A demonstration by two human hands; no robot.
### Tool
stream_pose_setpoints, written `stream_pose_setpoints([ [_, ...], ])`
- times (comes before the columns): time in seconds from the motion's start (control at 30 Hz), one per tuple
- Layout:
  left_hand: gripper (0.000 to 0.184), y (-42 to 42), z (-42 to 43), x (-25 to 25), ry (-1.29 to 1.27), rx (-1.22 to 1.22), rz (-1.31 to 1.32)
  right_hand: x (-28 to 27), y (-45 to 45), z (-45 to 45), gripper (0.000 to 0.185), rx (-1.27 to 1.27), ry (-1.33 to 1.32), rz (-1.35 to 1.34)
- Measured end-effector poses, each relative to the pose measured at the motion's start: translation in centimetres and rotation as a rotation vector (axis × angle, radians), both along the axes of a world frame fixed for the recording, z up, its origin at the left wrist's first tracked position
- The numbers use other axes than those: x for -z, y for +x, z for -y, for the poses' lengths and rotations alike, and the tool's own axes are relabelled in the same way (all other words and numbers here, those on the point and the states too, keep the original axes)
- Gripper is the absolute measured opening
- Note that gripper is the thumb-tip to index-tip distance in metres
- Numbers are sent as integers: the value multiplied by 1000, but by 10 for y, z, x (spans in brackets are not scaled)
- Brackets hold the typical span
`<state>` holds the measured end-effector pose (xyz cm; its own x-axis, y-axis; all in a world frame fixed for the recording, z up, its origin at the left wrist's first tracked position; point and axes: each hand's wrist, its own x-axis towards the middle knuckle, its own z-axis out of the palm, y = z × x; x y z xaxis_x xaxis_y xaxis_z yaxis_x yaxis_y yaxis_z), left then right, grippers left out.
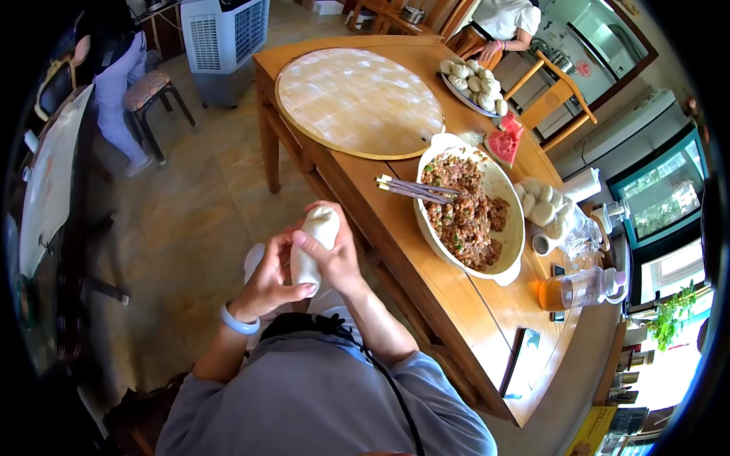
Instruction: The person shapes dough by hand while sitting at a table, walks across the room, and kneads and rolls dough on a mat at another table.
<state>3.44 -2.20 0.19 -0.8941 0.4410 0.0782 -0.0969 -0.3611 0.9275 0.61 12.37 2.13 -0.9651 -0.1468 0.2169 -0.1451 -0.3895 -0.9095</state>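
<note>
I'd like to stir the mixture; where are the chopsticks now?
Right of centre in the head view, the chopsticks lie across the left rim of the bowl, reaching over the mixture, near the round board.

a cushioned stool (146,90) stands near a white air cooler (226,42).

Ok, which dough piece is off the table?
The long white piece, held between the left hand and right hand. The others rest on the table: buns plated, white rounds beside the bowl.
</note>
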Motion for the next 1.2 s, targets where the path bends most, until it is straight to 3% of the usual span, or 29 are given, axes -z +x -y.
stream_pose_setpoints([
  [0.13,91,-6,-3,4,72,51,-12,-19,2,-5,43,-211,-80,44],
  [0.2,88,-3,-8,7,179,176,134,-30,7,-4,45,-351,-80,85],
  [0.23,80,4,-14,-8,217,196,206,-27,5,-5,47,-353,71,-5],
  [0.43,41,4,-5,19,40,98,117,-34,3,-15,73,-196,585,-19],
  [0.53,31,3,-5,16,-105,-38,117,-6,6,-5,82,-25,442,-108],
  [0.57,39,3,-10,36,-176,-208,28,-3,8,-1,79,24,479,-151],
  [0.67,50,7,-23,11,-610,-432,-516,0,9,9,70,56,371,35],
  [0.7,63,8,-22,12,-702,-419,-486,-1,10,9,60,79,362,32],
  [0.8,73,8,-19,8,-590,-335,-397,-5,11,7,55,91,308,32],
  [0.83,80,6,-12,13,-484,-204,-345,-1,10,6,51,82,299,6],
  [0.93,80,-3,-1,-1,42,95,2,-5,9,-1,51,-117,65,-13],
  [1.07,82,-4,7,8,-19,213,19,-6,13,0,56,-400,28,86],
  [1.1,81,-1,-5,-4,112,140,20,-7,13,2,66,-402,133,40],
  [1.2,77,2,-3,12,170,83,-33,-21,9,-3,77,-207,618,-341],
])
